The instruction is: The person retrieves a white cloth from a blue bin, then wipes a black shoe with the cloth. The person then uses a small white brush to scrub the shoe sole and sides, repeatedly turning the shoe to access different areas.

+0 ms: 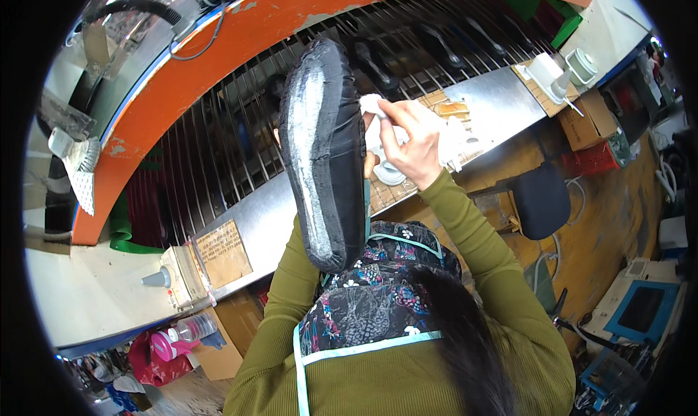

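Observation:
A black lasted shoe upper (338, 147) stands upright in front of me, its underside facing me with a long whitish, rough strip down the middle. My left hand (371, 164) is closed around it from behind; only a thumb at its right edge and a bit of finger at its left edge show. My right hand (413, 141) pinches a small white wad of cloth (373, 105) against the upper's right edge. Below the right hand, a white round dish (389, 172) sits on a brown cardboard sheet (398, 191), partly hidden.
Behind the upper runs a conveyor of metal rods (218, 143) carrying several dark shoe pieces (440, 44), under an orange arch (196, 70). White containers (549, 78) stand at the right on the metal ledge (502, 103). A grey-nozzled bottle (158, 278) lies at the left.

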Demonstrator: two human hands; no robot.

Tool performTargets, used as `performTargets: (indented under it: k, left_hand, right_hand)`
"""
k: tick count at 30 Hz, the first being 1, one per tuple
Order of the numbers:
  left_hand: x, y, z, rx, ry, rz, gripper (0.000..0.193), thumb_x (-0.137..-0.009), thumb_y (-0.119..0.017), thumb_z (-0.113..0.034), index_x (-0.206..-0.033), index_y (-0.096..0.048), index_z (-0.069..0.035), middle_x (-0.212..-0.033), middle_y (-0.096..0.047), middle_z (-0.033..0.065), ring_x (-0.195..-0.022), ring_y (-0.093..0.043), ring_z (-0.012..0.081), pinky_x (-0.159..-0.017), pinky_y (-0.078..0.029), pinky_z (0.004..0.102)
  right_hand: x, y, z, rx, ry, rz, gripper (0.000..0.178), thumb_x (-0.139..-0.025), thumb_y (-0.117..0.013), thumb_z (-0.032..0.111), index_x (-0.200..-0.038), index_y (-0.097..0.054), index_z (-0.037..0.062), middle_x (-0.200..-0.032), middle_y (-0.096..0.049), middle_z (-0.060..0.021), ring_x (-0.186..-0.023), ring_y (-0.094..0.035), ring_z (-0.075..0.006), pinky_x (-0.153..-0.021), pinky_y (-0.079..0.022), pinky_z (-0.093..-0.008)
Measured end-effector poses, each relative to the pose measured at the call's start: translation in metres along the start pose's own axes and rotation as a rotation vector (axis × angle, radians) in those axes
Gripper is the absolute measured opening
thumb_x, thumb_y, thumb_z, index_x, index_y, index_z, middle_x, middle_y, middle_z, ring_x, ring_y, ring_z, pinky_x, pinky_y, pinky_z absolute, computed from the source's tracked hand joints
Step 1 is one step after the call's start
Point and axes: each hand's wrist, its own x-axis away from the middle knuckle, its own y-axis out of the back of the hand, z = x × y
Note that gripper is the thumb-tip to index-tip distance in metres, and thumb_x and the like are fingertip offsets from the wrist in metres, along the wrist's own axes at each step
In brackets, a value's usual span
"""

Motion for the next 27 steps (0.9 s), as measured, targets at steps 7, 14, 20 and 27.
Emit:
performTargets:
  k: [7, 14, 20, 27]
  left_hand:
    - [0.003, -0.031, -0.003, -0.312, 0.125, -0.349, 0.062, -0.094, -0.05, -0.022, -0.146, -0.016, -0.03, -0.135, -0.041, 0.0227, -0.06, -0.048, 0.0059, -0.093, -0.041, 0.0316]
    - [-0.003, -0.011, -0.018, -0.439, 0.171, -0.223, 0.071, -0.089, -0.053, -0.04, -0.146, -0.013, -0.027, -0.13, -0.042, 0.0279, -0.057, -0.052, 0.0102, -0.086, -0.046, 0.0336]
    - [-0.008, 0.021, -0.046, 0.044, 0.035, -0.13, 0.092, -0.077, -0.036, -0.075, -0.136, -0.031, -0.005, -0.121, -0.05, 0.0249, -0.087, -0.06, 0.0294, -0.08, -0.052, 0.0417]
    - [-0.007, 0.012, -0.04, -0.298, -0.126, -0.563, 0.096, -0.074, -0.036, -0.081, -0.13, -0.043, -0.003, -0.117, -0.057, 0.0154, -0.101, -0.059, 0.0258, -0.088, -0.05, 0.0382]
  right_hand:
    - [-0.002, 0.022, -0.011, -0.072, -0.202, 0.186, 0.025, -0.076, -0.069, 0.013, -0.097, -0.066, 0.0009, -0.091, -0.061, -0.0119, -0.085, -0.059, -0.0221, -0.076, -0.047, -0.0316]
    - [-0.021, 0.036, -0.029, -0.388, -0.149, 0.441, 0.017, -0.077, -0.07, 0.011, -0.089, -0.064, 0.0005, -0.1, -0.06, -0.0078, -0.097, -0.057, -0.0174, -0.085, -0.044, -0.0289]
    - [-0.016, 0.067, 0.032, -0.542, -0.506, 0.691, 0.013, -0.077, -0.07, 0.003, -0.088, -0.064, -0.0005, -0.089, -0.064, -0.0059, -0.083, -0.061, -0.0139, -0.076, -0.049, -0.0282]
    - [-0.019, 0.023, 0.062, -0.982, -0.665, 0.534, 0.013, -0.08, -0.067, 0.002, -0.091, -0.061, -0.0007, -0.089, -0.063, -0.0055, -0.08, -0.063, -0.0095, -0.071, -0.054, -0.0219]
